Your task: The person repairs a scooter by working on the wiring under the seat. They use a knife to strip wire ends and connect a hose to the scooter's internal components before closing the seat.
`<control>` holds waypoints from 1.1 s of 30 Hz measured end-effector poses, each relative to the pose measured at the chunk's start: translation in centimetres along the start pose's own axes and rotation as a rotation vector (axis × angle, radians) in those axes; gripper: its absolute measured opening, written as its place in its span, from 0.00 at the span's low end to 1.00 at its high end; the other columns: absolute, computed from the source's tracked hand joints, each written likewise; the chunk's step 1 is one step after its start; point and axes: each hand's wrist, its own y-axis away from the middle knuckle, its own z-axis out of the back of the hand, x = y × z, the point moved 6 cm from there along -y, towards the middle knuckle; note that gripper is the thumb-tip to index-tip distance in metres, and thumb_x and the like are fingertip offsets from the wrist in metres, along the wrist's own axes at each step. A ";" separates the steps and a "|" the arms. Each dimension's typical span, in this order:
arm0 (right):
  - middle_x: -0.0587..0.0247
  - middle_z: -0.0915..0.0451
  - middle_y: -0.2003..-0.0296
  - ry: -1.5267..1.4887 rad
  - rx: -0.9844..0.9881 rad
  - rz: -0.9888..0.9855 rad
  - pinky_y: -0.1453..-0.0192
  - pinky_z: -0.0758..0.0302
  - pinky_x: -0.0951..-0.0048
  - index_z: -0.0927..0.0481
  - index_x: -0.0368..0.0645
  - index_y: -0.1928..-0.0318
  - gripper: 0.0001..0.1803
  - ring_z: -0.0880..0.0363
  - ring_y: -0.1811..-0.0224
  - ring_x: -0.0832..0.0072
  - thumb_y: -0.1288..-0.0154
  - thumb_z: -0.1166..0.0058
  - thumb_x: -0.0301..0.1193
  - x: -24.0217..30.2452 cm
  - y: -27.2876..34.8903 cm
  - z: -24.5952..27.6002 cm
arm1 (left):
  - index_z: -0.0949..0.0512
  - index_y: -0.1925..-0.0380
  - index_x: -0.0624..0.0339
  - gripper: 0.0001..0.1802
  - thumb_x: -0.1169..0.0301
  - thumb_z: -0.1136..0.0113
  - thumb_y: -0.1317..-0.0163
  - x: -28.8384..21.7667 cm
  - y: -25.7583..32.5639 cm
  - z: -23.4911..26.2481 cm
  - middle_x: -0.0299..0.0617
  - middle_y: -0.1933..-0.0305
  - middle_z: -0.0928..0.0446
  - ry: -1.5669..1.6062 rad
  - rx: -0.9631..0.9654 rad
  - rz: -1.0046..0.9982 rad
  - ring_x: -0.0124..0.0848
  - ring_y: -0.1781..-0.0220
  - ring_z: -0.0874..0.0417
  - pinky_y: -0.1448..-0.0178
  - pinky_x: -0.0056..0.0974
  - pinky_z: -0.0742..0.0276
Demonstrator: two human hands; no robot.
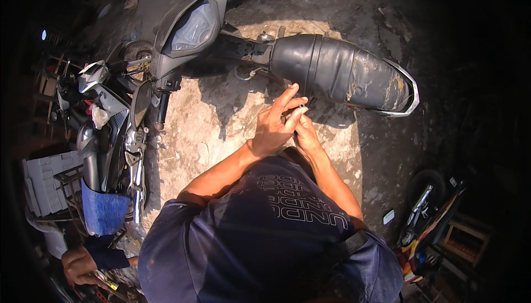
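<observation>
A small dark tube-shaped part [302,105] is sitting between the fingertips of both hands, right in the middle of the view and just in front of the black motorbike seat [337,71]. The left hand [275,127] is pinching it from the left side, with its thumb and one finger closed on the part and the other fingers sticking up and spread out. The right hand [306,135] is coming up from below, and its grip is closed around the lower end of the same part (it is too small and dark to tell what kind of part it is). Both hands are touching each other. The seat is looking worn, with the cover peeling near its back end. The motorbike [199,26] is lying across the top of the view on a sunlit concrete floor [221,120]. Another motorbike [113,131] is standing at the left, with a blue cloth [103,212] hanging on its front. Down in the left corner, another person's hand [80,267] is holding something small near the ground.
</observation>
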 end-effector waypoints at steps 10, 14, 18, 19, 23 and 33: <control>0.72 0.24 0.66 0.012 -0.089 -0.027 0.56 0.30 0.74 0.21 0.43 0.51 0.20 0.29 0.64 0.82 0.25 0.42 0.47 2.6 -0.6 6.9 | 0.33 0.32 0.61 0.28 0.75 0.38 0.31 2.9 -2.7 -6.8 0.52 0.48 0.15 0.268 0.122 0.403 0.40 0.49 0.11 0.47 0.40 0.16; 0.72 0.26 0.69 0.021 -0.338 -0.036 0.60 0.28 0.76 0.20 0.41 0.54 0.21 0.29 0.67 0.82 0.26 0.41 0.48 5.6 2.1 17.7 | 0.39 0.26 0.60 0.34 0.69 0.38 0.29 4.9 -4.4 -13.9 0.57 0.36 0.23 0.217 0.198 0.403 0.43 0.33 0.22 0.31 0.46 0.26; 0.65 0.18 0.61 0.196 -0.798 0.188 0.57 0.24 0.76 0.20 0.38 0.53 0.21 0.23 0.64 0.83 0.27 0.40 0.46 11.7 4.7 33.5 | 0.38 0.27 0.65 0.34 0.67 0.37 0.29 8.6 -3.7 -20.3 0.57 0.33 0.27 0.232 0.189 0.604 0.39 0.33 0.23 0.31 0.42 0.27; 0.61 0.17 0.60 0.361 -0.917 0.198 0.52 0.23 0.72 0.20 0.35 0.51 0.24 0.20 0.59 0.78 0.27 0.41 0.48 13.5 5.7 38.3 | 0.37 0.28 0.65 0.33 0.67 0.37 0.29 9.6 -3.1 -21.6 0.56 0.34 0.26 0.242 0.222 0.654 0.37 0.35 0.22 0.33 0.40 0.26; 0.40 0.17 0.52 0.878 -1.248 0.199 0.42 0.26 0.61 0.25 0.25 0.40 0.40 0.19 0.49 0.57 0.29 0.43 0.55 17.8 7.6 54.2 | 0.33 0.31 0.65 0.29 0.67 0.39 0.28 11.6 -1.1 -24.9 0.51 0.40 0.22 0.207 0.280 0.777 0.28 0.44 0.21 0.40 0.34 0.23; 0.28 0.30 0.34 0.979 -1.216 0.043 0.24 0.38 0.57 0.36 0.19 0.32 0.51 0.32 0.29 0.42 0.30 0.48 0.61 18.4 5.7 64.3 | 0.29 0.34 0.66 0.29 0.61 0.39 0.29 11.8 1.2 -26.3 0.51 0.44 0.20 0.044 0.279 0.949 0.33 0.47 0.18 0.44 0.37 0.22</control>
